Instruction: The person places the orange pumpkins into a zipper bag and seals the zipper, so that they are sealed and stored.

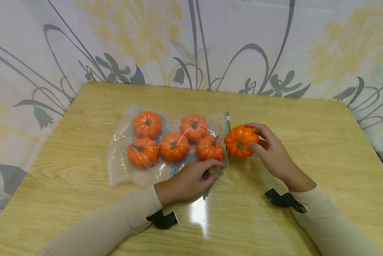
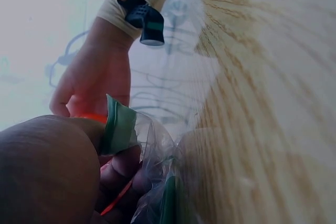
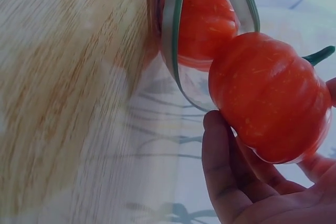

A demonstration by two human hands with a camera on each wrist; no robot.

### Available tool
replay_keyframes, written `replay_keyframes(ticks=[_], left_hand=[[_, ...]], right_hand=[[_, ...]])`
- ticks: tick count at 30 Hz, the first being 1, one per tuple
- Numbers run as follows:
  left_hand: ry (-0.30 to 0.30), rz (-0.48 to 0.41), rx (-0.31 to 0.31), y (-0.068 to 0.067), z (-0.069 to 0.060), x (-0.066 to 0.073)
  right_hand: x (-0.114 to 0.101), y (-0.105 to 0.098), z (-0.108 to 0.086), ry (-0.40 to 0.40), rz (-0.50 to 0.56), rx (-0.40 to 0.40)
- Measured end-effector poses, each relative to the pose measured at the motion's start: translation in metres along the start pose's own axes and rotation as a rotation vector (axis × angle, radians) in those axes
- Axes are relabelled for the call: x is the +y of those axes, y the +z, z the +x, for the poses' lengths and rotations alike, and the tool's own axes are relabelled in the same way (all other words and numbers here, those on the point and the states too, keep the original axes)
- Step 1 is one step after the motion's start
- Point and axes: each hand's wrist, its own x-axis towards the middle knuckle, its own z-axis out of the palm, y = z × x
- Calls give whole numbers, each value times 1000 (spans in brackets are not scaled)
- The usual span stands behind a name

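My right hand (image 1: 276, 158) holds a small orange pumpkin (image 1: 236, 137) with a green stem, thumb on one side and fingers on the other. That pumpkin is at the mouth of a clear zip bag (image 1: 117, 160), whose green-edged opening (image 3: 173, 30) stands apart in the right wrist view. Several like pumpkins (image 1: 174, 151) lie inside the bag; the nearest one (image 3: 205, 19) shows just within the mouth. At the near corner of the opening, my left hand (image 1: 191, 181) pinches the bag's edge, and the green strip (image 2: 119, 129) shows by its thumb in the left wrist view.
The bag lies flat on a light wooden table (image 1: 319, 142). Behind the table hangs a white cloth (image 1: 223, 21) with grey and yellow flowers. A black strap (image 1: 162, 219) is on the left wrist, and another black strap (image 1: 282, 199) is on the right.
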Motion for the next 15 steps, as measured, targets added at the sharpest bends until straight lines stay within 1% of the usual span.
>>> replay_keyframes(ticks=[3,8,15], left_hand=[[3,0,-1,0,0,0],[24,0,47,-3,0,2],[53,-71,105,-1,-1,3]], right_hand=[[-1,0,-1,7,25,-11],[-5,0,1,-10,41,-16],[-2,0,2,-4,20,-26]])
